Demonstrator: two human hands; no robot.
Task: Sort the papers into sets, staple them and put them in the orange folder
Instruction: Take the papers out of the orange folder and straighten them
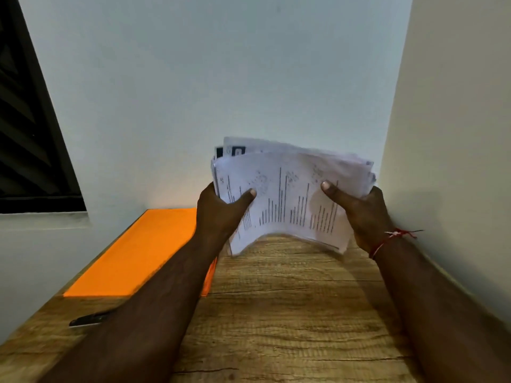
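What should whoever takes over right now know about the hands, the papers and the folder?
Left hand: grips the left edge of the papers, thumb on the front sheet.
Right hand: grips their right edge the same way.
The papers are one loose, bowed stack held over the table.
The orange folder lies closed on the table to the left.
A dark object lies near the table's left edge; it may be the stapler, but it is too blurred to tell.
Done: no sorted or stapled set shows.
Left: sort into sets, staple each, put them in the folder.
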